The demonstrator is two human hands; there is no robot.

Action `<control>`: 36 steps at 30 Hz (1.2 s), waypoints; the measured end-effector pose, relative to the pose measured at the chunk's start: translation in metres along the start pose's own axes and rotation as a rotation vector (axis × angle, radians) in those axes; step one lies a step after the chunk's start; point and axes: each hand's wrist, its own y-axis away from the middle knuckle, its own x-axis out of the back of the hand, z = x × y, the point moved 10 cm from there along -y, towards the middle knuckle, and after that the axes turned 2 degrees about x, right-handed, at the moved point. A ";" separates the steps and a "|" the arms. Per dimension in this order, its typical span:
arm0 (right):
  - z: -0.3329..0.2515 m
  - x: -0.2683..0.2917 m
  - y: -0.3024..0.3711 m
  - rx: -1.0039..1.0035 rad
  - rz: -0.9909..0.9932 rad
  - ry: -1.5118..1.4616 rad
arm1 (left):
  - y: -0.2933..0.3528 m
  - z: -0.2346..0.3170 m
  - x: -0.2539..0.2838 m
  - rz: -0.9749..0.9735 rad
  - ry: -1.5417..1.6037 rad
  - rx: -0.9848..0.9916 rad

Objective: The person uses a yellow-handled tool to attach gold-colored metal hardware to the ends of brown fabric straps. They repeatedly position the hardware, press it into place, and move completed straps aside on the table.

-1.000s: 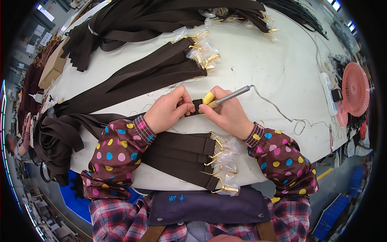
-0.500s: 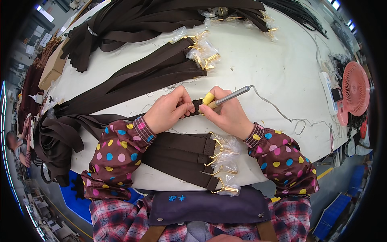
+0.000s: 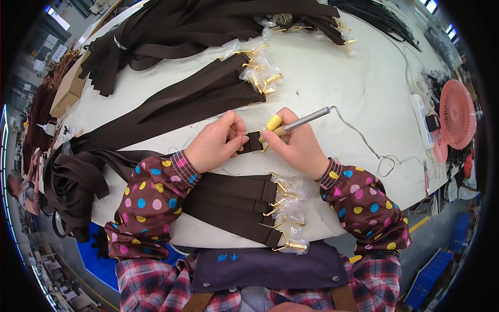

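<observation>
My left hand (image 3: 218,141) is closed, its thumb and fingertips pinching a dark brown webbing strap (image 3: 251,143) near the end. A gold metal loop (image 3: 264,140) shows at that end, partly covered by my right fingers. My right hand (image 3: 293,143) is closed around a corded pen-shaped tool (image 3: 306,119) with a silver barrel, its tip end hidden by the fingers near the loop. A yellow finger cover (image 3: 274,122) sits on my right index finger. Closer to me lie several dark straps (image 3: 228,195) with gold hooks in clear plastic wrap (image 3: 293,221).
More straps (image 3: 171,106) with wrapped gold hooks stretch across the white table (image 3: 332,83). A tied bundle (image 3: 171,31) lies at the back. A loose strap heap (image 3: 75,182) hangs over the left edge. The tool's cord (image 3: 358,138) runs right towards a power strip (image 3: 422,119) and pink fan (image 3: 457,114).
My right hand and the tool have shifted slightly right, so more of the strap end and the gold loop shows. My left hand stays nearly in place on the strap.
</observation>
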 end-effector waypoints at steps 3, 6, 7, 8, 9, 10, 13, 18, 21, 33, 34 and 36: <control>-0.003 0.012 -0.006 0.051 0.042 0.091 | -0.004 0.009 -0.001 0.020 -0.113 -0.066; -0.005 0.013 -0.009 0.067 0.048 0.131 | -0.010 0.012 -0.004 0.012 -0.104 -0.002; -0.003 0.012 -0.010 0.062 0.050 0.130 | -0.010 0.009 -0.004 0.003 -0.085 0.044; -0.001 0.012 -0.010 0.058 0.052 0.129 | -0.010 0.008 -0.003 0.012 -0.066 0.059; 0.000 0.012 -0.010 0.053 0.055 0.129 | -0.010 0.006 -0.003 0.020 -0.047 0.073; 0.001 0.010 -0.010 0.031 0.040 0.117 | -0.009 0.002 -0.002 0.029 -0.028 0.091; 0.003 0.005 -0.010 -0.010 0.008 0.098 | -0.007 -0.002 0.001 0.071 0.038 0.137; 0.005 0.002 -0.010 0.007 -0.002 0.121 | -0.008 -0.002 0.000 0.062 0.007 0.116; 0.005 0.002 -0.011 0.008 -0.002 0.143 | -0.008 -0.001 0.000 0.064 0.005 0.107; 0.003 0.004 -0.012 0.069 0.032 0.203 | -0.008 -0.001 -0.001 0.063 -0.005 0.117; 0.003 0.004 -0.012 0.069 0.031 0.207 | -0.008 -0.002 -0.001 0.064 -0.005 0.118; 0.003 0.003 -0.012 0.070 0.028 0.216 | -0.008 -0.001 -0.001 0.061 -0.006 0.115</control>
